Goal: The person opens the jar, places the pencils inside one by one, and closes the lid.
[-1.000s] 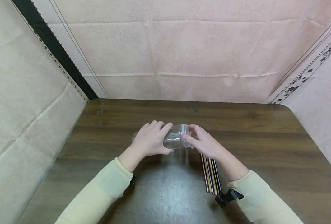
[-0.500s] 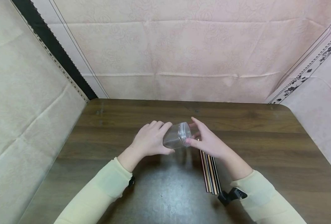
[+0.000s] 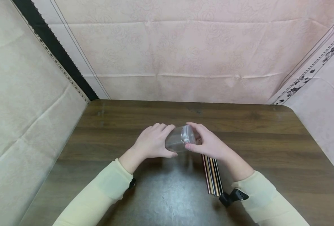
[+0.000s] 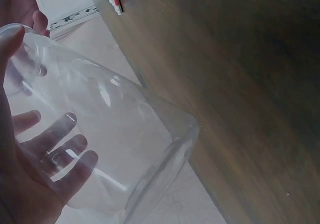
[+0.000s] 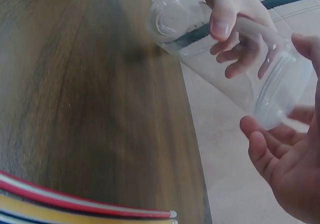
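One grip is your left hand (image 3: 153, 141), curled around the body of a clear jar (image 3: 174, 141) held sideways above the table (image 3: 144, 110). From that palm the jar's long axis runs to your right, ending in the ringed lid (image 3: 187, 134). Slim coloured sticks (image 3: 213, 176) lie on the tabletop, toward you. Your right hand (image 3: 207, 143), nearest the lid, grips its rim between thumb and fingers.

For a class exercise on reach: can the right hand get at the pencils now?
Probably yes: the pencils lie close by, near ends uncovered, but the right hand would likely have to leave the jar first.
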Tool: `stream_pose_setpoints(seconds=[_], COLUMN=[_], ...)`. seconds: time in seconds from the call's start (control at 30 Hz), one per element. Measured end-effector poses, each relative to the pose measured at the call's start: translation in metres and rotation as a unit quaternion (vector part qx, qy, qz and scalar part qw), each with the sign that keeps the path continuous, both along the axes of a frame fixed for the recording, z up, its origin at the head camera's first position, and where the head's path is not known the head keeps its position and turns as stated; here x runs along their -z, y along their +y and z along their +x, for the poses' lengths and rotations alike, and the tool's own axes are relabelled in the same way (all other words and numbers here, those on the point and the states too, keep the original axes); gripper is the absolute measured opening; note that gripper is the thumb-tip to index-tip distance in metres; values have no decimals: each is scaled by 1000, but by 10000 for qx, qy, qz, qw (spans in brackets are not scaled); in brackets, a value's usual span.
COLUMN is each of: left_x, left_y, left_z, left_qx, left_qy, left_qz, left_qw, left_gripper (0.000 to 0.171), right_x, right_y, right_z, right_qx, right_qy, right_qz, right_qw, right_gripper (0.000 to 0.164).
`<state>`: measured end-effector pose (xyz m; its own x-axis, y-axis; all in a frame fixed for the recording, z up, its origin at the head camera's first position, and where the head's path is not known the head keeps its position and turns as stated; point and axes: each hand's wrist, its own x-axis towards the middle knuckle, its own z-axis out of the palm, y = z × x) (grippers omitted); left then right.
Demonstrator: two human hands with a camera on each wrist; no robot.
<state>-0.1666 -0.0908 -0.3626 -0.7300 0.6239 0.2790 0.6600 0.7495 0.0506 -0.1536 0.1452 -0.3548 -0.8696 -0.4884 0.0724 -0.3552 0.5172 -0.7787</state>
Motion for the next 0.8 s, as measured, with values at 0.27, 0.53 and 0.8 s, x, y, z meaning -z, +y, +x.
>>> stream_pose_setpoints(seconds=[0.27, 0.53, 0.8], left_x=[-1, 5, 9], left_y=[0, 0, 3], left_z=[0, -2, -1], left_qx=[-58, 23, 76], left_qy=[-232, 900, 1590], left_qz=[89, -59, 6], left_qw=[9997, 9959, 9872], left_gripper=[85, 82, 79], right_x=[3, 7, 5], right_y=[5, 2, -6], right_z=[-1, -2, -1], right_qx=[-455, 225, 601], right_qy=[259, -270, -940], right_qz=[-295, -321, 11], right_qw=[9982, 9989, 9938], right_gripper=[93, 76, 72])
